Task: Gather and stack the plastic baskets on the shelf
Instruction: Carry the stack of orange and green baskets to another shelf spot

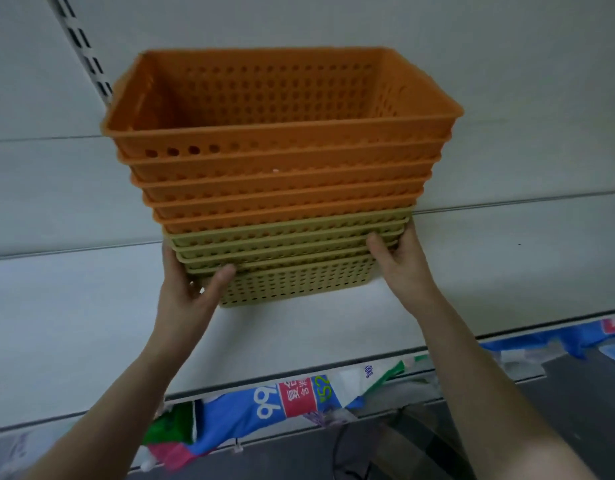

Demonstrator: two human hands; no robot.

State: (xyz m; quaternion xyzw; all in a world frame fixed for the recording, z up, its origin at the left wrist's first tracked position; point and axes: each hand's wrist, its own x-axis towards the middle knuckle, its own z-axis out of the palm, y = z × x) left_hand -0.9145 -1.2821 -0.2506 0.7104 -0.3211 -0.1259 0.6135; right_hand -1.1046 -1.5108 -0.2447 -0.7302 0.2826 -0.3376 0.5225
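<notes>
While both hands clasped its lower tiers, the stack of plastic baskets (282, 188) stood on the white shelf (74, 306), five orange baskets (264, 98) nested above about four olive-green baskets (292, 268). The left hand (188, 282) held the stack's left corner, thumb laid across the front of the green rims and fingers hidden behind; the right hand (401, 265) was closed on the right corner in the same way. Whether the stack's base rested fully on the shelf or was just lifted could not be told. The stack widened toward the top and the grip sat low on it, so a quick push or tilt would likely have made the orange part lean or slip off the green part. Behind the stack stood the pale back panel (507, 64) with a slotted upright (81, 39) up and to the left of it; nothing else lay on the shelf near the stack. Below the stack, torn coloured price labels (292, 396) hung along the shelf's front edge.
</notes>
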